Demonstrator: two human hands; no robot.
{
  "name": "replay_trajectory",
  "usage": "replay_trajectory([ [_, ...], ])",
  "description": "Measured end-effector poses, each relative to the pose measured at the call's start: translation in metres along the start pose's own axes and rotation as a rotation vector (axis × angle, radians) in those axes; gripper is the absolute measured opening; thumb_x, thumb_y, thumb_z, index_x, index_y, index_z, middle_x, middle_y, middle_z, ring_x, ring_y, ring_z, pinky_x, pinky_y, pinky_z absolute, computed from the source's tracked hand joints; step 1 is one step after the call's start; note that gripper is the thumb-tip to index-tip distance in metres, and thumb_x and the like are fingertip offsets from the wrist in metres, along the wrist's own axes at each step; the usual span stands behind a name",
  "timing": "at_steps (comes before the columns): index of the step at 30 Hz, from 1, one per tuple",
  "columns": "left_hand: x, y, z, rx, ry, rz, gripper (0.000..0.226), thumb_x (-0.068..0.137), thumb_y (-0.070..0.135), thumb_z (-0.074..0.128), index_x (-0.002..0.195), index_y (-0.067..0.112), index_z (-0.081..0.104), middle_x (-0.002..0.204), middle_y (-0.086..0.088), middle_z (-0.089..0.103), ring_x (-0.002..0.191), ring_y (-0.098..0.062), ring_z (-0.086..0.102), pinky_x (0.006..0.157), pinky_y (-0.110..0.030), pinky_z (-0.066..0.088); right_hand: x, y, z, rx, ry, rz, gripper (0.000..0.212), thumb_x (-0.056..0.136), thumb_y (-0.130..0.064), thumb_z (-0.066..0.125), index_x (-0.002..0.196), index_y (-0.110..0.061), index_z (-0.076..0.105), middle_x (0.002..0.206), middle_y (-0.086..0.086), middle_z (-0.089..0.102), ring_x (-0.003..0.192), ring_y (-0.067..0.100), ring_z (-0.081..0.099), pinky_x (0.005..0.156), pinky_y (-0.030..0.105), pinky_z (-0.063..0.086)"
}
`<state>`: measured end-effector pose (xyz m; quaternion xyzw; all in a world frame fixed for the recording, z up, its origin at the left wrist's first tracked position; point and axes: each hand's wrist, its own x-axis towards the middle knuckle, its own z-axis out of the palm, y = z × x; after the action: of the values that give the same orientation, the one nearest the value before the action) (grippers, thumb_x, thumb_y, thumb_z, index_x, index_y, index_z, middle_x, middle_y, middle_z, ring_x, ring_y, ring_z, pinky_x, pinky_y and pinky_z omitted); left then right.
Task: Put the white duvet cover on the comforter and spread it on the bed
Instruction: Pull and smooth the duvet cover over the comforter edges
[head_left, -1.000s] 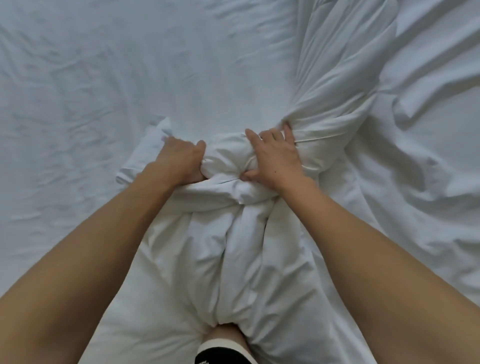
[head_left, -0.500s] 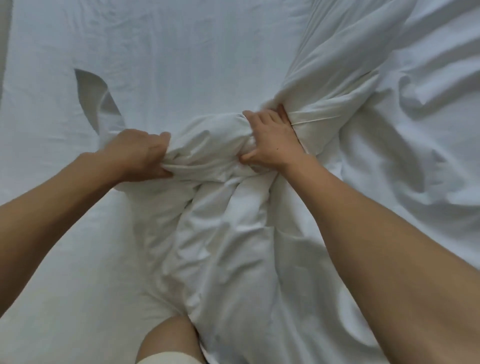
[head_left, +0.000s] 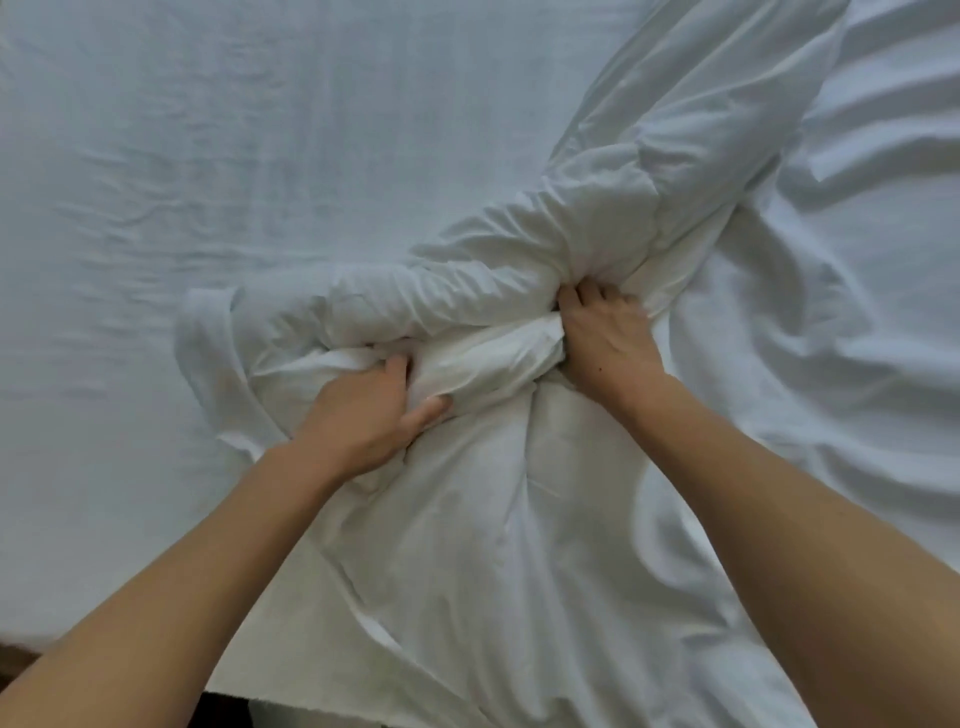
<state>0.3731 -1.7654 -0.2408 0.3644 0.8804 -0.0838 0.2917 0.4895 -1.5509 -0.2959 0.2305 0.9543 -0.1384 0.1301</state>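
Gripping bunched white duvet cover (head_left: 467, 306), left hand (head_left: 363, 415) and right hand (head_left: 608, 338) curl fingers into folds. Wrinkled bed (head_left: 208, 156) sheet spans the far-left corner; dark floor (head_left: 15, 660) shows past its near edge.

Fitted sheet (head_left: 208, 156): white, covers the bed across the upper left and left of the head view; surface shows fine, shallow wrinkles, mostly running sideways, denser toward the middle left. Sheet edge visible along the bottom left. Floor (head_left: 15, 660): a small brown patch at the lower left corner, just beyond the sheet edge; material cannot be told. Dark gap (head_left: 228, 712): a narrow black area at the bottom edge under the hanging fabric; contents cannot be made out.
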Motion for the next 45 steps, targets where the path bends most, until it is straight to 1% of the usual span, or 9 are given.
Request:
replay_trajectory([
  [6,0.016,-0.016,-0.025,0.13,0.676,0.184,0.035,0.088,0.038,0.061,0.104,0.008,0.069,0.108,-0.018,0.061,0.101,-0.04,0.056,0.076,-0.045,0.043,-0.008,-0.001,0.013,-0.05,0.084,-0.035,0.058,0.078,-0.035,0.062,0.125,-0.004,0.047,0.119,0.017,0.052,0.106,0.035,0.05,0.083,0.041,0.038],
  [11,0.06,-0.032,-0.042,0.197,0.124,-0.08,0.125,0.061,0.08,0.063,0.15,0.007,0.014,0.131,-0.022,0.051,0.122,-0.04,0.047,0.105,-0.047,0.033,-0.025,0.01,0.028,0.007,0.064,-0.164,0.065,0.067,-0.028,0.04,0.127,-0.004,0.046,0.122,0.017,0.048,0.109,0.036,0.046,0.094,0.038,0.033],
  [15,0.058,-0.019,-0.032,0.184,0.218,-0.15,0.091,0.073,0.07,0.065,0.126,0.0,0.042,0.109,-0.02,0.063,0.099,-0.038,0.06,0.079,-0.039,0.04,-0.049,0.013,0.024,0.073,-0.134,-0.231,0.089,0.072,-0.046,0.019,0.155,-0.013,0.008,0.159,0.02,0.009,0.147,0.031,0.007,0.119,0.046,0.002],
  [19,0.033,-0.007,-0.023,0.187,0.404,-0.178,0.045,0.089,0.047,0.057,0.101,0.003,0.052,0.09,-0.019,0.064,0.08,-0.036,0.06,0.065,-0.035,0.03,-0.071,0.002,0.019,0.371,-0.118,-0.225,0.084,0.083,-0.066,0.018,0.153,-0.021,0.023,0.161,0.011,0.013,0.148,0.022,0.007,0.119,0.04,0.002],
  [23,-0.017,0.018,-0.006,0.177,0.499,-0.152,0.026,0.091,0.025,0.056,0.098,0.0,0.051,0.084,-0.021,0.06,0.073,-0.037,0.057,0.059,-0.036,0.026,-0.074,-0.017,0.017,0.393,0.39,-0.193,0.055,0.086,-0.041,0.053,0.13,-0.009,0.054,0.138,0.016,0.048,0.125,0.027,0.042,0.106,0.04,0.036],
  [27,-0.068,0.061,0.018,0.302,0.325,-0.161,0.034,0.077,0.018,0.066,0.105,0.002,0.055,0.079,-0.012,0.063,0.064,-0.03,0.06,0.052,-0.031,0.016,-0.059,-0.021,0.002,0.21,0.751,-0.341,0.07,0.074,-0.004,0.065,0.136,-0.014,0.036,0.142,0.021,0.041,0.13,0.031,0.036,0.111,0.041,0.034],
  [32,-0.096,0.112,0.045,0.171,0.21,-0.165,0.048,0.085,0.021,0.058,0.125,0.003,0.039,0.102,-0.007,0.062,0.084,-0.022,0.065,0.057,-0.03,0.027,-0.048,-0.004,-0.023,-0.174,0.402,-0.629,0.069,0.085,-0.017,0.064,0.147,-0.015,0.033,0.146,0.017,0.041,0.138,0.032,0.032,0.117,0.047,0.009],
  [37,-0.112,0.142,0.062,-0.065,0.224,-0.056,0.055,0.094,0.034,0.053,0.134,0.006,0.031,0.113,-0.009,0.059,0.096,-0.028,0.063,0.065,-0.032,0.031,-0.071,0.018,-0.013,-0.291,0.236,-0.689,0.028,0.068,-0.004,0.07,0.095,-0.009,0.063,0.08,0.009,0.061,0.07,0.032,0.059,0.068,0.038,0.045],
  [45,-0.096,0.064,0.025,-0.3,0.484,-0.083,0.059,0.087,0.046,0.058,0.134,0.011,0.047,0.127,-0.015,0.049,0.116,-0.035,0.047,0.088,-0.045,0.043,-0.098,0.017,0.01,-0.256,0.327,-0.473,0.033,0.063,0.003,0.072,0.092,-0.007,0.059,0.082,0.011,0.057,0.071,0.031,0.055,0.068,0.037,0.046],
])
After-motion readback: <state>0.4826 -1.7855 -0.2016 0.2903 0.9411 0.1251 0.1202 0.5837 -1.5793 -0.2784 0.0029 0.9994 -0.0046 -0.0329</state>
